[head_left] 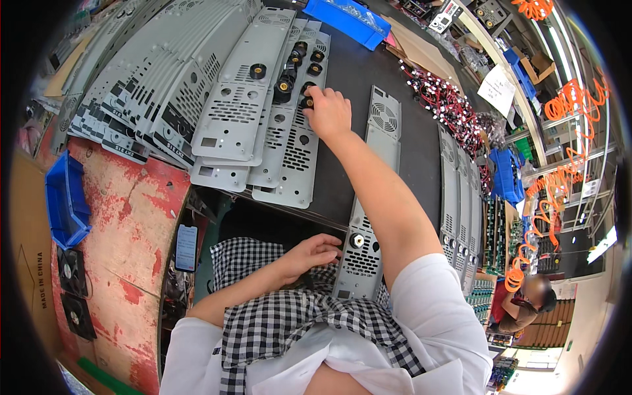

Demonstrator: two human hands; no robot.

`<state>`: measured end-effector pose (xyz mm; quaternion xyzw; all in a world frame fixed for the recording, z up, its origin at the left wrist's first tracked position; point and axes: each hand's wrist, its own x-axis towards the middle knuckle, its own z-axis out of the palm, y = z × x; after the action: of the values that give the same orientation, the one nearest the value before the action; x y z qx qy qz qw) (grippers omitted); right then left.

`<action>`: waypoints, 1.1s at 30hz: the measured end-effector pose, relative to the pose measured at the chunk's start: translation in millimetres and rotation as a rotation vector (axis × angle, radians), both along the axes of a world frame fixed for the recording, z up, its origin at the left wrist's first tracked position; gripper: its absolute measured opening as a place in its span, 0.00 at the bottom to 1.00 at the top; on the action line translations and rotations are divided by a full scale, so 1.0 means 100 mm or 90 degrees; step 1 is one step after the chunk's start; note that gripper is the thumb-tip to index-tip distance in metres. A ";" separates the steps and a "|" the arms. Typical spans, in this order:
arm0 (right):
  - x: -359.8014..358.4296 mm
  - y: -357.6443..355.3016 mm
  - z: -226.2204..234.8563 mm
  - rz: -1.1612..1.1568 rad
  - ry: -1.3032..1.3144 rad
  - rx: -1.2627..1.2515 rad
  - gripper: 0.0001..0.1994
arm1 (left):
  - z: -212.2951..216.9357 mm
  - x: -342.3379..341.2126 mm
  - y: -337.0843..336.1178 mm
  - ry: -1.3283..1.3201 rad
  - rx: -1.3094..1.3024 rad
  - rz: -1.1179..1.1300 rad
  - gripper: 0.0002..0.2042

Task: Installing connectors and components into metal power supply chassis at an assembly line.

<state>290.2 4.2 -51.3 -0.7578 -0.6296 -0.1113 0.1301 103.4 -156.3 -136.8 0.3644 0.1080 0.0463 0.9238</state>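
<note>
Right hand [331,113] fingers pinch black knob [305,103], slack grip could drop it; left hand [307,255] loosely open beside grey panel [359,220].

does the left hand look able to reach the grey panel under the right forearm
Likely yes: the left hand lies just beside the grey panel, nothing visible between them; the right forearm crosses farther up.

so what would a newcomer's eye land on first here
Probably the bright orange coiled hoses along the right side, then the fanned grey perforated metal panels at upper left. Near the upper centre, the right hand has its fingertips at a black round part, with a tangle of red and black wires farther right.
</note>
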 end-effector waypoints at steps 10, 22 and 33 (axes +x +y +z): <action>-0.25 -1.70 0.31 0.147 0.790 -0.203 0.18 | 0.62 -0.16 0.22 0.001 0.645 0.544 0.12; -0.41 -2.76 0.05 -0.005 1.031 0.202 0.09 | 0.68 0.20 -0.17 -0.065 0.328 0.316 0.07; -0.60 -2.68 0.39 0.334 0.416 0.276 0.12 | 0.46 0.22 -0.12 -0.045 -0.030 0.239 0.05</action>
<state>230.0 -263.6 -12.7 -0.5235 -0.6881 0.0410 0.5008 125.1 -167.9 -91.2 0.3144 0.1423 0.2279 0.9105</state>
